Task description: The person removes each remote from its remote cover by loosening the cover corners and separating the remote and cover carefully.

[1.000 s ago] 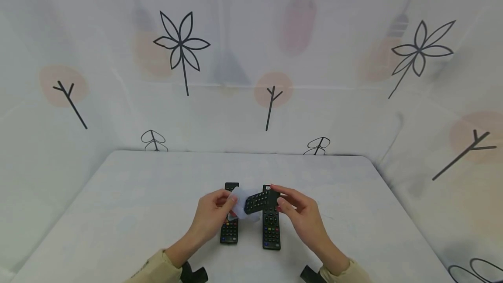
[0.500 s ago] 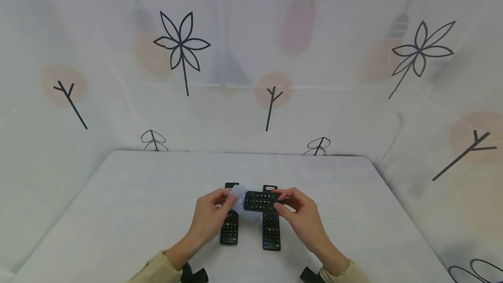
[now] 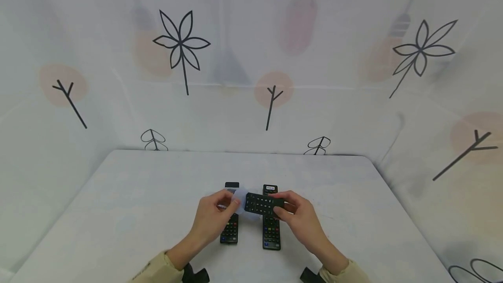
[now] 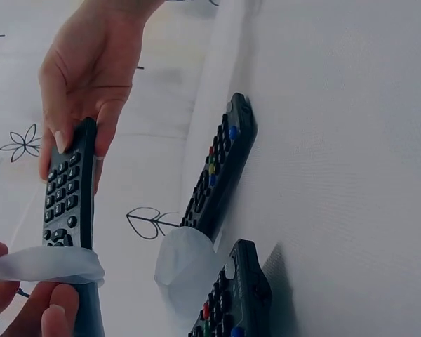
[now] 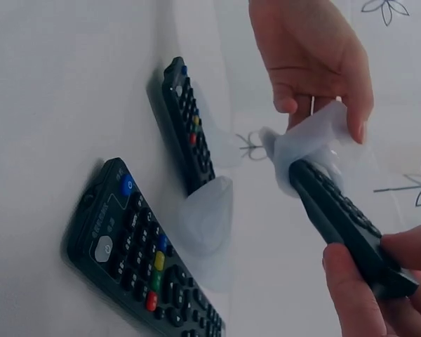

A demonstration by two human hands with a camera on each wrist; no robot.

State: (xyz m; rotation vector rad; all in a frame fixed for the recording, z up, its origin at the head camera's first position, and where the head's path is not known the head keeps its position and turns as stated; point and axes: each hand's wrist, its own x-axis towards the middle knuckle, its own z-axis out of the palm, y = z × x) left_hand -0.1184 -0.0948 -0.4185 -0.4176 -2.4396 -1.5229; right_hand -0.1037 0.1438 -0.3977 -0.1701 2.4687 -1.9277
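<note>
Above the table, my right hand (image 3: 300, 214) grips one end of a black remote control (image 3: 261, 204), its number buttons facing up. My left hand (image 3: 212, 215) pinches a thin, translucent whitish sheet (image 5: 312, 144) round the remote's other end. In the left wrist view, a fold of that sheet (image 4: 49, 267) crosses the remote (image 4: 69, 189) like a band. A loose part of it (image 4: 187, 263) hangs lower. Beneath the hands lie two more black remotes, a left one (image 3: 229, 231), partly hidden by my left hand, and a right one (image 3: 271, 234), partly covered by the held remote.
The white table (image 3: 157, 187) stretches out on both sides of the hands. At its far edge hangs a pale cloth backdrop (image 3: 228, 112) with plant drawings, which also runs along the right side.
The held remote has swung from slanting up at its right end to slanting slightly down there. My right fingers have closed further round that end. The left hand has barely moved.
</note>
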